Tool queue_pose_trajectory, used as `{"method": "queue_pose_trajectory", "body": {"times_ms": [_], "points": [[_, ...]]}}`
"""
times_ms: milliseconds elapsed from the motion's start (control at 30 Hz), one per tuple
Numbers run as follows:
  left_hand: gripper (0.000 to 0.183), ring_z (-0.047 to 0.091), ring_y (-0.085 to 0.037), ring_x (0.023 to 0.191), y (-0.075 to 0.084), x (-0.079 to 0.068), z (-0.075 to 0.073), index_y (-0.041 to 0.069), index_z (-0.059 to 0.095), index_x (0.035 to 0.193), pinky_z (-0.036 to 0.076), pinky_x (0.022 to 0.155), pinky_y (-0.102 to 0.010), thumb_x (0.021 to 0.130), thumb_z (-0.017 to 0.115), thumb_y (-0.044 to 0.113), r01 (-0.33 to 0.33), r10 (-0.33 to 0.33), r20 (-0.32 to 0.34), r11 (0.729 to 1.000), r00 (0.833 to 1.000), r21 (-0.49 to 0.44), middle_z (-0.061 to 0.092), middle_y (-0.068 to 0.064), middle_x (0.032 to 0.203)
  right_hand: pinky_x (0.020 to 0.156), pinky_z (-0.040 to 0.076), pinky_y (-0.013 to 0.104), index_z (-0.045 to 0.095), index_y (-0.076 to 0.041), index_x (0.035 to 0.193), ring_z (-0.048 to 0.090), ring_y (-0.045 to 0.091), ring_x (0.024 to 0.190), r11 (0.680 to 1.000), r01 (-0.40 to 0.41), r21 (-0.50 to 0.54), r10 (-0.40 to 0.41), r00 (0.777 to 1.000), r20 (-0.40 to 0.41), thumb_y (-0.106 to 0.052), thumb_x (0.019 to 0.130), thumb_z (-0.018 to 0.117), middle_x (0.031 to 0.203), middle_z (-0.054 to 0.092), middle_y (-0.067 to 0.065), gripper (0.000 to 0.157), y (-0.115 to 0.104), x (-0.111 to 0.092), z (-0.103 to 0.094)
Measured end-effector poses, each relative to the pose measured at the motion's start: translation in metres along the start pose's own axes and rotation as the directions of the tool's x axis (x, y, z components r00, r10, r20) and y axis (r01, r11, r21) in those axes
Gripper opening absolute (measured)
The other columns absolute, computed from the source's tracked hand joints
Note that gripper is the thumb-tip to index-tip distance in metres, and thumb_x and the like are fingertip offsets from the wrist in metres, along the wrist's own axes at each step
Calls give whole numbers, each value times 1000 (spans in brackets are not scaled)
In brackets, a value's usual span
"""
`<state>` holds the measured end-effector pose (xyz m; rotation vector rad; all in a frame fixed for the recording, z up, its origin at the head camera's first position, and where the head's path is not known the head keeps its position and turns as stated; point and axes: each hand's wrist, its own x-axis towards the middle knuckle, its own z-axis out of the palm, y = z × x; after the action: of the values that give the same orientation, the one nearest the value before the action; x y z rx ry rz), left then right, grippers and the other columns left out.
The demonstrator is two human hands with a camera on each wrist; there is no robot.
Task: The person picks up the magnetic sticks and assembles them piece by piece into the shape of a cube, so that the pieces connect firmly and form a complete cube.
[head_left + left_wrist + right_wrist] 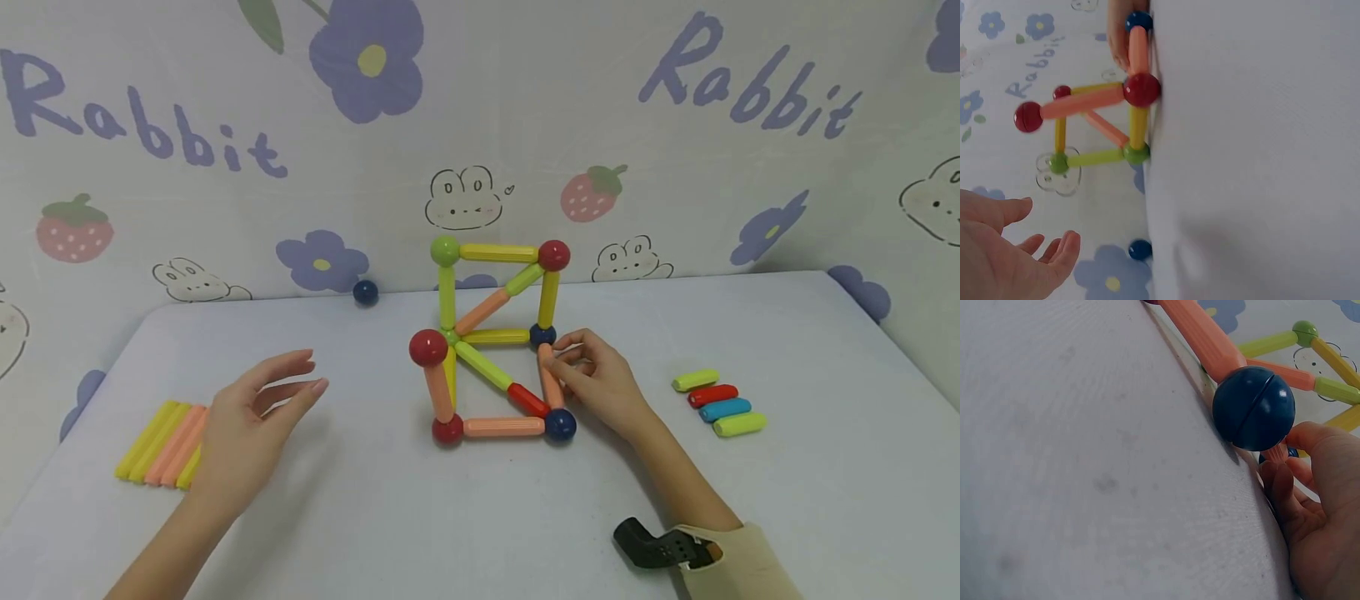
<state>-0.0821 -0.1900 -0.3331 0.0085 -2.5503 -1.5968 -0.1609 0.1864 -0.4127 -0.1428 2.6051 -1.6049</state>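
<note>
Rod [552,390] (orange, between blue balls [560,426]) pinched in right hand [603,385]; left hand [249,423], fingers parted.

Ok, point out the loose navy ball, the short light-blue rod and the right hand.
Loose navy ball [365,292]: head view, middle of its front.
Short light-blue rod [726,409]: head view, middle of its side.
Right hand [602,383]: head view, middle of the hand.

The light was soft and a bit gray. A faint, fuzzy shadow [300,475] fell beside the left hand [251,421], nearer the left edge of the table [480,517]. The left wrist view looked dimmer and blurry. From the right wrist, a blue ball [1254,409] shone softly.
</note>
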Motion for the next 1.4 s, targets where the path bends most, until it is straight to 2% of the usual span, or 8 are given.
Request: {"method": "queue_pose_trajectory", "body": {"times_ms": [100,200,433,567,700,1000,1233,1400], "points": [[46,63,15,103,-17,-3,-13,5,62,144,52,88,-5,101,73,18,40,-39,-22,998,999,51,66,3,131,64,54,21,55,-2,130,63,17,76,1000,5,2,-5,1000,0,-26,104,68,118,67,21,38,0,0,0],[50,59,19,107,-31,-7,-25,2,59,146,49,88,-2,102,73,21,77,-76,-20,992,997,103,65,-6,139,64,54,21,55,-2,130,62,17,75,1000,6,1,-6,1000,0,-26,104,68,118,67,21,37,0,0,0],[65,57,-38,137,-50,-15,-39,-4,50,152,40,86,5,105,68,38,133,-144,39,969,989,208,54,-22,153,64,54,20,55,-2,129,63,16,76,1000,6,0,-6,1000,-1,-24,104,68,119,67,21,36,0,0,0],[63,64,-7,125,-60,-15,-40,-7,53,148,41,87,4,104,70,35,107,-118,34,966,992,234,58,-24,148,64,55,21,55,-1,130,63,16,76,1000,10,3,-10,1000,0,-24,104,68,119,67,22,37,0,0,1],[55,53,23,104,-67,-15,-38,-8,56,145,47,86,0,102,73,22,82,-94,55,978,994,191,61,-26,142,64,54,21,55,-1,130,63,16,76,1000,11,-1,-11,1000,-1,-24,104,68,119,67,22,37,0,0,1],[48,63,11,100,-70,-16,-28,-2,64,140,56,83,-12,97,78,13,100,-144,200,971,969,216,67,-21,138,64,54,21,55,-1,130,63,17,75,1000,6,-2,-6,1000,0,-24,104,68,118,67,21,37,-1,0,1],[41,70,-13,100,-67,-15,-18,5,72,132,55,79,-15,93,81,13,58,-132,199,940,971,337,74,-12,127,64,54,21,55,-2,131,62,17,76,1000,-7,1,7,1000,1,-26,105,68,119,67,21,38,-1,0,0],[40,71,-28,114,-56,-15,-12,5,71,134,58,87,-19,95,79,12,14,-81,209,953,974,303,73,-13,130,64,54,21,55,-2,131,62,17,76,1000,-7,3,7,1000,2,-26,105,68,119,67,21,38,-1,0,1]]}}
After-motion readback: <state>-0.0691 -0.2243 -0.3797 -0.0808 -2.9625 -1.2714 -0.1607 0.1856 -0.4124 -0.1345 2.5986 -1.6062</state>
